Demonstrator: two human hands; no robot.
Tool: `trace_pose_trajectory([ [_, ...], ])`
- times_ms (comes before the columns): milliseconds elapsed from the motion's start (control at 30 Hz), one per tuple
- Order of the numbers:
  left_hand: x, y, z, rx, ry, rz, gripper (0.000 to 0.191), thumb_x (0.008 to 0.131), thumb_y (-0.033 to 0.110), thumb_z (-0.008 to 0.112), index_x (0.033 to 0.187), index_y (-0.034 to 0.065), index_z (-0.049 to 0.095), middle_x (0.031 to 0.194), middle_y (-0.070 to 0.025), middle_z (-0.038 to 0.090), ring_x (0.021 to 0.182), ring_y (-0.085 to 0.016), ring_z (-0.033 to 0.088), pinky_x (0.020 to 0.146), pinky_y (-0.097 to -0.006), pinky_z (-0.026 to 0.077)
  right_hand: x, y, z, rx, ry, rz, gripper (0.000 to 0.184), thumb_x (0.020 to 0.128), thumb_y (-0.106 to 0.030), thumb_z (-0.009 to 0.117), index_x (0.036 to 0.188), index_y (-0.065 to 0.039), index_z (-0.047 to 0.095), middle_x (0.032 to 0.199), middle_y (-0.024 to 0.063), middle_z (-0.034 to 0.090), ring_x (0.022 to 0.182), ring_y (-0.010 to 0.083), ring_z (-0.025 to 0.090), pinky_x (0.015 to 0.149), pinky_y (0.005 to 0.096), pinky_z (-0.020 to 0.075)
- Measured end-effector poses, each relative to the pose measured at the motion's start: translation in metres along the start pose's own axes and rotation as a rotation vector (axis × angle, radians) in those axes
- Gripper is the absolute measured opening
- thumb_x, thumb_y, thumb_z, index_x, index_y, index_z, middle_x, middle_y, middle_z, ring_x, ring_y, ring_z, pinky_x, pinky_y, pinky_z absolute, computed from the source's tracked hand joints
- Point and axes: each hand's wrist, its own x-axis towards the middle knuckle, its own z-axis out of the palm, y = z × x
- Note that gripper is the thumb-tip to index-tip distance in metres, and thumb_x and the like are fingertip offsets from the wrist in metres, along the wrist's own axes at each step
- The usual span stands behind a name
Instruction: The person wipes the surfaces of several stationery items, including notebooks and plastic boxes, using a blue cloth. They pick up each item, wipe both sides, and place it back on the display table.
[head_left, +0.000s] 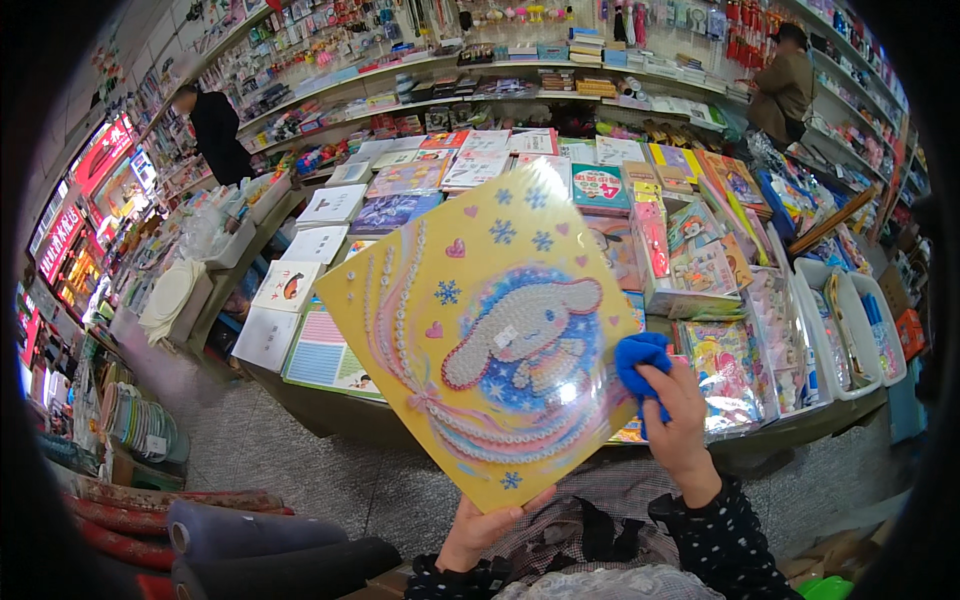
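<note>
A square yellow picture board (409, 289) with a glossy cover is held up tilted before me. It shows a white long-eared cartoon character, snowflakes, hearts and strings of pearl-like beads. My left hand (484, 529) grips its bottom corner, the thumb on the front and the other fingers partly hidden behind. In my right hand (679, 412) is a bunched blue cloth (641, 361), at the right edge of the board. The cloth appears to touch that edge. Glare from the lights lies on the lower right of the cover.
Behind the board is a table stacked with booklets (322, 206) and packaged books (720, 367). White plastic bins (844, 337) stand at its right end. Rolls of sheet material (255, 529) lie at lower left. Two people, one in a dark coat (217, 135), one in brown (784, 86), stand by stocked shelves.
</note>
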Motion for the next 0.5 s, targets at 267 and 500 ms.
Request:
trace_pose_trajectory([
  [267, -0.004, 0.01, 0.018, 0.105, -0.002, -0.132, 0.076, 0.082, 0.0, 0.066, 0.144, -0.0042, 0.024, 0.141, -0.0271, 0.04, 0.128, -0.045, 0.043, 0.103, -0.0596, 0.042, -0.021, -0.003, -0.031, 0.076, 0.229, -0.039, 0.031, 0.075, 0.005, 0.057, 0.104, 0.002, 0.065, 0.12, 0.024, 0.06, 0.109, 0.0397, 0.058, 0.094, 0.0449, 0.0455],
  [500, -0.005, 0.007, 0.035, 0.12, 0.048, -0.123, 0.075, 0.082, 0.0, 0.067, 0.143, -0.0071, 0.025, 0.139, -0.0313, 0.04, 0.126, -0.046, 0.046, 0.103, -0.0587, 0.043, -0.026, 0.002, -0.039, 0.075, 0.251, -0.038, 0.028, 0.079, 0.003, 0.057, 0.106, 0.002, 0.065, 0.121, 0.0236, 0.059, 0.109, 0.0388, 0.058, 0.095, 0.0434, 0.045],
])
